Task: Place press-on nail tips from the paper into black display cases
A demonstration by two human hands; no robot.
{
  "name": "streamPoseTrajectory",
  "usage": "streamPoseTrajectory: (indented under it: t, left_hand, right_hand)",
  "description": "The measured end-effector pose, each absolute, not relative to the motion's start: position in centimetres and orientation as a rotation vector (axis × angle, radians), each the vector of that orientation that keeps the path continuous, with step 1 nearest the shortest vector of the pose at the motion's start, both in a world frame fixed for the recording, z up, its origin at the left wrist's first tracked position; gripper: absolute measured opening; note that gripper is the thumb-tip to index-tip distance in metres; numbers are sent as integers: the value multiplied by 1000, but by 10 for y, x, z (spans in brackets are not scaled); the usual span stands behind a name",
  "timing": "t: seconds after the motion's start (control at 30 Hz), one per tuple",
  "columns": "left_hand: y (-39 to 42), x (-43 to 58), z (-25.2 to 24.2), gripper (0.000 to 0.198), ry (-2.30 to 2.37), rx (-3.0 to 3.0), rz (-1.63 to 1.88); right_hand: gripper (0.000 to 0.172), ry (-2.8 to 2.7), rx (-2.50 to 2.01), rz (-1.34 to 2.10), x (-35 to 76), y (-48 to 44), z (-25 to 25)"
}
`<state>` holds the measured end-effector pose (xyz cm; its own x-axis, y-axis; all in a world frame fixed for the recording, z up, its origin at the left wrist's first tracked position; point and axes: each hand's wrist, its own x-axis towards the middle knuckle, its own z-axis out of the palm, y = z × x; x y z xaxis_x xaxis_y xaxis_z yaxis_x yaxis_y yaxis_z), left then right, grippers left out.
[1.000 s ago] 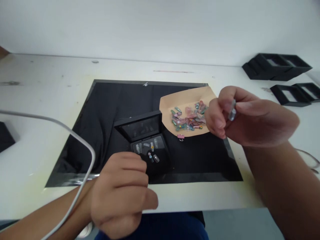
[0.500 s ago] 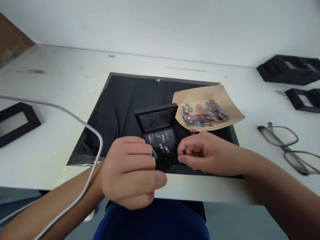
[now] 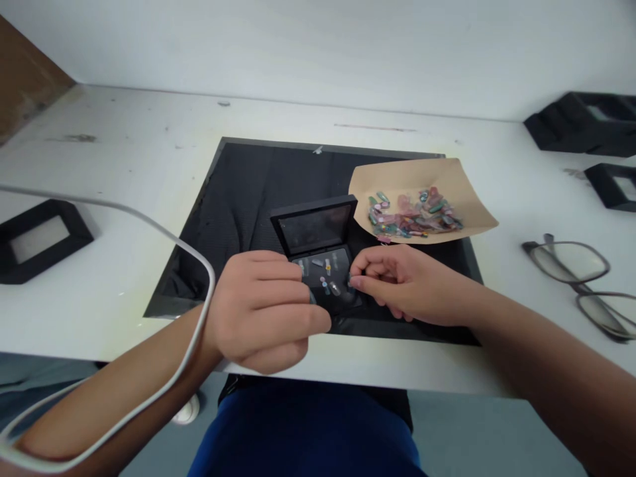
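An open black case [image 3: 314, 228] with a hinged clear-windowed lid stands on a black mat [image 3: 238, 192]. Several small nail-shaped pieces [image 3: 335, 288] lie in its base. My left hand [image 3: 265, 311] is closed in front of the case's left side and hides part of it; what its fingers hold, if anything, is hidden. At the base's right edge, my right hand [image 3: 397, 281] pinches a small piece too tiny to make out clearly. Behind that hand, brown paper [image 3: 392, 173] bears a heap of pink and green nail-shaped pieces [image 3: 412, 215].
A black frame [image 3: 74, 228] lies at the left. Stacked black cases [image 3: 581, 126] and another black frame [image 3: 606, 189] are at the right, with eyeglasses [image 3: 571, 281] nearer me. A white cable [image 3: 144, 218] loops over my left forearm.
The view has shifted slightly. My right hand's fingertips have moved a little inward over the right edge of the case's base. My left hand stays closed beside the case.
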<state>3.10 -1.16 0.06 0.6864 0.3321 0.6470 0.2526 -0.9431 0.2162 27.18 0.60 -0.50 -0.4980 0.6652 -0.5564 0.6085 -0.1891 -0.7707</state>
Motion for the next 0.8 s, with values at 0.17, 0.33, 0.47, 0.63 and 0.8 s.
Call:
streamPoseTrajectory:
  t: [0.17,0.33,0.47,0.63,0.8]
  left_hand:
    - [-9,28,0,26,519,2788,1159]
    - [-3,22,-2,28,598,2706,1327]
    - [-2,21,-3,29,615,2636,1410]
    - [-6,26,-6,26,543,2708,1278]
    - [-9,29,-6,25,522,2707,1230]
  right_hand:
    - [19,-1966,-1541,1740,275,2,-8]
    - [18,-2178,-1508,1404,277,-3,-7]
    - [28,-2336,-1436,1257,275,-2,-3]
    - [22,-2470,-1331,1133,274,2,-1]
    - [12,-2515,-1255,1097,279,4,-1]
